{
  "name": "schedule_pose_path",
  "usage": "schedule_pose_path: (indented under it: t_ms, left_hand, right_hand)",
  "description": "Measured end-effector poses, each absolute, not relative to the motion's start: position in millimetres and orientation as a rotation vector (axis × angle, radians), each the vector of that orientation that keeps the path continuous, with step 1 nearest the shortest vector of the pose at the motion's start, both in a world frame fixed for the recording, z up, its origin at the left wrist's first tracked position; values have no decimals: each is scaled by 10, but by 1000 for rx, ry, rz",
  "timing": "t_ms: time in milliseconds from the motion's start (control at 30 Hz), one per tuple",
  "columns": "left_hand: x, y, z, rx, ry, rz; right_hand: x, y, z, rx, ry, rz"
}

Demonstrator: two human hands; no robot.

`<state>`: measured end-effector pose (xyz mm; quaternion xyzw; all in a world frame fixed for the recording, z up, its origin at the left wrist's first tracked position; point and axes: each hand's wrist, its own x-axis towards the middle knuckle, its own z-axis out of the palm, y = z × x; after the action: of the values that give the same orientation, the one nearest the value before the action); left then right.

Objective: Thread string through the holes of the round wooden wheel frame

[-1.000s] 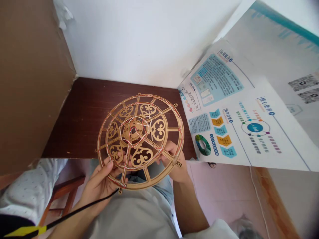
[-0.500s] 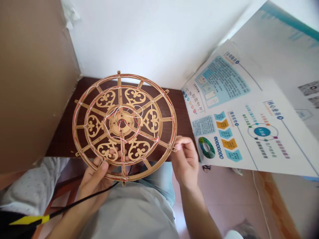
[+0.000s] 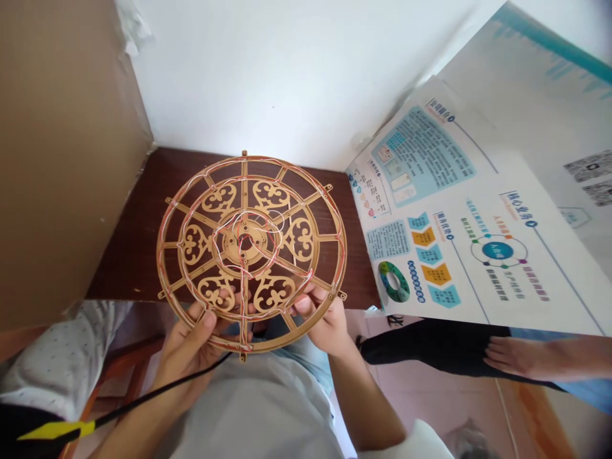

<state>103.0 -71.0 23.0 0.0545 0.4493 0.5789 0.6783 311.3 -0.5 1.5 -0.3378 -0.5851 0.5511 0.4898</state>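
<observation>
A round gold-coloured openwork frame (image 3: 236, 231) with rings, spokes and scroll ornaments is tilted above the table's front edge. Red and white wires (image 3: 275, 260) run along its rings and one lower spoke, with loose loops around the hub. My left hand (image 3: 194, 338) grips the lower left rim, thumb on top and fingers partly hidden beneath. At the lower right, my right hand (image 3: 327, 322) is closed around the outer rim; its thumb and fingertips show in the gap between the rings, near the wire bend.
The dark brown table (image 3: 138, 255) stands against a white wall (image 3: 287, 83). A brown panel (image 3: 62, 159) bounds the left, a printed board (image 3: 459, 255) the right. A black cable (image 3: 157, 386) crosses my left forearm. Another person's hand (image 3: 530, 357) and dark-clothed leg appear at right.
The frame has shifted right and slightly down. My right hand has moved from the tab on the rim's right edge leftward to the lower right rim. Another person has come into view at right.
</observation>
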Motion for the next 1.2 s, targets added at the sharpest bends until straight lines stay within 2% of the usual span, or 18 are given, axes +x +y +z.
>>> schedule_pose_path:
  t_ms: [300,567,700,1200]
  left_hand:
    - [1015,-728,226,124,1017,1275]
    - [1015,-708,222,145,1001,1279]
    - [1041,-719,199,141,1020,1283]
    - [1036,-702,216,142,1013,1305]
  right_hand:
    - [3179,-64,43,-815,-1409,1305]
    - [3099,-106,-96,-960,-1264,850]
    - [3005,-65,-129,-982,-1241,734]
    - [2830,-25,-56,-855,-1114,1037]
